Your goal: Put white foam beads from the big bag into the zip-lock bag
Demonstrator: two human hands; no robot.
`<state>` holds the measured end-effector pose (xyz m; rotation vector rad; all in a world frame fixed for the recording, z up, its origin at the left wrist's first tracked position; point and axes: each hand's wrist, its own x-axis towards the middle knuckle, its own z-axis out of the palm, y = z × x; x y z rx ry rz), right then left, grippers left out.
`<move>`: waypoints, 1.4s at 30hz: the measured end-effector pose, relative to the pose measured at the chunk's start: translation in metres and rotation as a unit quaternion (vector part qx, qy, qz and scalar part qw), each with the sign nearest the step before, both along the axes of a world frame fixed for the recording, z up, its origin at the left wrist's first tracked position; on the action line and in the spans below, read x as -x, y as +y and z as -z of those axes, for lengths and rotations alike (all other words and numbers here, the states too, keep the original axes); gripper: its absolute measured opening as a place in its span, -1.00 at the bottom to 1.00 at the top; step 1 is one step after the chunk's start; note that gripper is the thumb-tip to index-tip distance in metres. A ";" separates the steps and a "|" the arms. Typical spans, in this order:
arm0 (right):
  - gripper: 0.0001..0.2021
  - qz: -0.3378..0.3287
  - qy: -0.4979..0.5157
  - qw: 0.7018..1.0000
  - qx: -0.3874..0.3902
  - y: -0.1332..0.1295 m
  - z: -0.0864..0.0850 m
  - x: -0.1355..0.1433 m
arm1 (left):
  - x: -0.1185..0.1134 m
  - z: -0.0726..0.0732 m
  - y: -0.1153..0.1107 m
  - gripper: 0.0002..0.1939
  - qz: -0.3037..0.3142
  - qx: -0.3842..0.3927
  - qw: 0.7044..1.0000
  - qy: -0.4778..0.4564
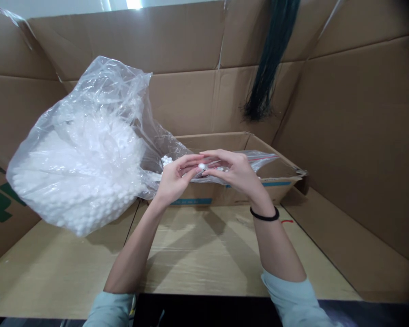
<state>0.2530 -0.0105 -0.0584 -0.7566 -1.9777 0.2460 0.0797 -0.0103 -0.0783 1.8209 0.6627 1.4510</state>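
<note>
My left hand [175, 180] and my right hand [237, 172] meet over the front of an open cardboard box [279, 167]. Fingertips of both hands close around a small white ball [202, 166]; a dark speck or thin line shows just below it. Behind and under my right hand lies a clear plastic bag [261, 159] with a reddish seal strip and some white pieces in it. Close to my left hand, a few white balls [166, 160] show at the mouth of a large clear bag [78, 163] packed with many more.
Cardboard walls [184, 100] enclose the wooden table [204, 254] at the back and sides. A bundle of dark thin strands [271, 63] hangs at the back right. A small red strip [286, 221] lies right of my right wrist.
</note>
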 end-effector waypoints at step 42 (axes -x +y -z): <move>-0.83 0.044 -0.032 0.990 -0.131 0.005 0.010 0.015 | 0.013 -0.001 0.010 -0.39 -0.003 0.021 0.999 -0.037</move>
